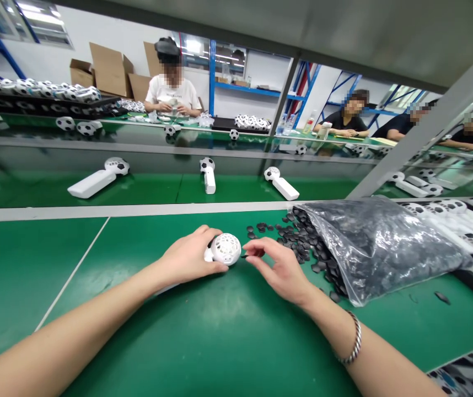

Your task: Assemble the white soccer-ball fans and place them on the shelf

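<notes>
My left hand (189, 256) wraps around a white handheld device with a round lattice ball head (225, 248), its handle mostly hidden under my palm. My right hand (280, 267) is just right of the ball, pinching a small black plastic patch (243, 256) between thumb and finger, close to the lattice. A loose spread of similar black patches (290, 234) lies on the green bench mat (170, 325), spilling from a clear plastic bag (379, 248) full of them.
A raised shelf ahead holds several white devices with black-and-white football heads (98, 176). More white devices (439, 212) lie at the right. A grey shelf post (426, 138) slants upward at the right. Co-workers sit at benches beyond, among cardboard boxes (110, 69).
</notes>
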`<move>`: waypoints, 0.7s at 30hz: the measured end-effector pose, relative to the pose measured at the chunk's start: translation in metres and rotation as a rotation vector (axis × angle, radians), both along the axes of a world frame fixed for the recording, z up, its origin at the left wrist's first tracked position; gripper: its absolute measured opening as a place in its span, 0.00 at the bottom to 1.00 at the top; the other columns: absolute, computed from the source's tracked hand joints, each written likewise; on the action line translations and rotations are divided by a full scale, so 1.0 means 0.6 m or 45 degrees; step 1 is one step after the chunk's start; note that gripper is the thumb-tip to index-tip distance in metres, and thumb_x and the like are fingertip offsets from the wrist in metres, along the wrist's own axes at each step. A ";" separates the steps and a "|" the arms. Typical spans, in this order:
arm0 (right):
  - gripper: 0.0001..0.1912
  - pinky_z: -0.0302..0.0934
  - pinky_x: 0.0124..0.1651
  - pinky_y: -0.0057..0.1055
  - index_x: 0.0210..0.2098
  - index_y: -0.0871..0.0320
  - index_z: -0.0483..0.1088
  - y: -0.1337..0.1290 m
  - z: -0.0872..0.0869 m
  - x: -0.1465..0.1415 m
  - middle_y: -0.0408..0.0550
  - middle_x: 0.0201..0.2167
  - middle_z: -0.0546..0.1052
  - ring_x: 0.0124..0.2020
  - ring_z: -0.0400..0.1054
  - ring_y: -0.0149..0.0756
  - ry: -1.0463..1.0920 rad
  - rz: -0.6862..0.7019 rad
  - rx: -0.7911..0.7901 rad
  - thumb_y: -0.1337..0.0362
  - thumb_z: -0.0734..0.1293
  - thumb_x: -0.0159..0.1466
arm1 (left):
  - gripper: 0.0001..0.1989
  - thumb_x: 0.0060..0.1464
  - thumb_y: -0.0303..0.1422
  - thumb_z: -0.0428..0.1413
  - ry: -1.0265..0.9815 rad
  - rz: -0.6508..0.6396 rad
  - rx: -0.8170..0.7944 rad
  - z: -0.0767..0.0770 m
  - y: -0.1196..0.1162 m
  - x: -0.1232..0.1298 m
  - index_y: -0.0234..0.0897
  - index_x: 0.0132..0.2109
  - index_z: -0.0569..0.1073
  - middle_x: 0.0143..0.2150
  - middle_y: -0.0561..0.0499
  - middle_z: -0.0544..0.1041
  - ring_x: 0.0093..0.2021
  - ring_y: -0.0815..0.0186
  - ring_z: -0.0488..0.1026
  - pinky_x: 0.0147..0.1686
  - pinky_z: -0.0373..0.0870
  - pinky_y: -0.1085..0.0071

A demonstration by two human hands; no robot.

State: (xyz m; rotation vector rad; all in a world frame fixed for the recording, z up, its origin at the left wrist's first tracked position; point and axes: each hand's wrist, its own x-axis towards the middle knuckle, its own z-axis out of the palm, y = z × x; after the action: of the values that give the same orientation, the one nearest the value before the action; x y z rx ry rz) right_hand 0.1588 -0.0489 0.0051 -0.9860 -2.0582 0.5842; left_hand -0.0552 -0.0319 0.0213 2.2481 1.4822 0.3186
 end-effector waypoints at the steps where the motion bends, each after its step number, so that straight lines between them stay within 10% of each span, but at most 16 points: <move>1: 0.08 0.62 0.42 0.30 0.41 0.54 0.66 -0.005 -0.001 -0.006 0.45 0.34 0.72 0.36 0.67 0.31 0.005 0.025 -0.011 0.65 0.61 0.61 | 0.32 0.41 0.50 0.55 -0.001 -0.003 -0.003 -0.001 -0.001 0.000 0.45 0.53 0.61 0.49 0.50 0.66 0.42 0.60 0.69 0.38 0.65 0.68; 7: 0.09 0.61 0.44 0.33 0.41 0.54 0.66 -0.004 -0.012 -0.030 0.44 0.33 0.73 0.36 0.67 0.32 -0.034 0.064 -0.072 0.65 0.63 0.59 | 0.41 0.40 0.55 0.53 0.051 -0.029 0.044 -0.005 -0.010 0.005 0.45 0.60 0.52 0.58 0.49 0.62 0.52 0.53 0.64 0.47 0.62 0.63; 21: 0.21 0.61 0.49 0.34 0.48 0.56 0.58 0.011 -0.026 -0.040 0.49 0.46 0.69 0.47 0.65 0.34 0.210 0.048 -0.400 0.67 0.65 0.55 | 0.25 0.43 0.47 0.53 0.024 -0.027 0.057 0.014 -0.010 0.021 0.48 0.50 0.64 0.45 0.54 0.73 0.42 0.58 0.70 0.36 0.65 0.68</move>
State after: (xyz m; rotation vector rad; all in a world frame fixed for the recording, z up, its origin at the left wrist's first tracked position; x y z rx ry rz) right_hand 0.1348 -0.0424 -0.0107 -1.0384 -1.8765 0.9983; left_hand -0.0427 -0.0377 0.0295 2.3065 1.4739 0.3283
